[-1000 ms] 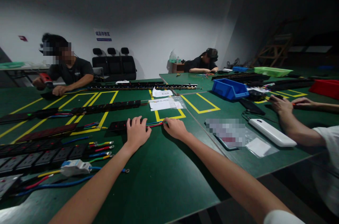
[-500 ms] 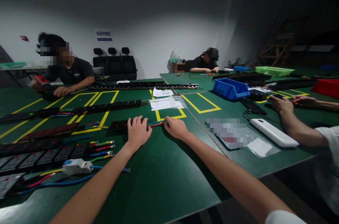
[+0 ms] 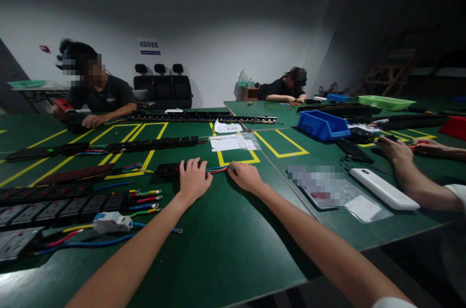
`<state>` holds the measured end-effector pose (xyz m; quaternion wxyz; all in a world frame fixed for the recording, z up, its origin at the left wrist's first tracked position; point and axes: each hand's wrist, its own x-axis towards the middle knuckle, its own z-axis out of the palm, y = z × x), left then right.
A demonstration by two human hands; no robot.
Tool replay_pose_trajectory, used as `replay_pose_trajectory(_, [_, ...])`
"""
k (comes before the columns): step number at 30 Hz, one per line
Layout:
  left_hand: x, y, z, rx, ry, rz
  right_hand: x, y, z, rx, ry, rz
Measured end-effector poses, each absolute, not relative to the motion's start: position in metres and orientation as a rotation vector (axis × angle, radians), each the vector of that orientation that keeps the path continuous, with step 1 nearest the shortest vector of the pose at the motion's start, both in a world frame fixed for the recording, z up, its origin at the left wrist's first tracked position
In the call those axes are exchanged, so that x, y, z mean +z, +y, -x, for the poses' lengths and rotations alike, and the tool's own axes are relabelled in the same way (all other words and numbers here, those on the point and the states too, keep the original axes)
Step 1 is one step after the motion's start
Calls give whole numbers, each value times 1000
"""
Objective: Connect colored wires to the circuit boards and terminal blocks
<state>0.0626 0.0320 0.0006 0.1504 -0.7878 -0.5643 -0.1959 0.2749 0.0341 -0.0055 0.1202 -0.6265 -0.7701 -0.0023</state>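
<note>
Resting across the right end of a black strip (image 3: 168,170), the left hand (image 3: 195,181) lies with its fingers spread; whether its grip clasps the strip or only presses on it, I cannot tell. Coloured wires (image 3: 217,170) run out from beneath it to the right hand (image 3: 246,177), whose grip pinches them near their ends. Strip and wires lie on the green surface (image 3: 218,245), with papers (image 3: 227,142) just beyond. Sockets (image 3: 67,209) and a white block (image 3: 112,222) sit to the left; a white case (image 3: 384,189) and blue bin (image 3: 322,124) to the right.
</note>
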Motion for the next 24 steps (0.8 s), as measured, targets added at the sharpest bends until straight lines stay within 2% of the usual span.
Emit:
replay_pose_trajectory(10, [-2, 33, -62, -586, -1622, 2262, -7, 36, -272, -15, -2112, 1667])
replay_pose_trajectory(17, [-5, 33, -62, -598, -1610, 2238, -18, 32, -252, 184, -1900, 1316])
replay_pose_trajectory(24, [-2, 32, -60, -546, -1608, 2284, -16, 15, -237, 278, -2076, 1179])
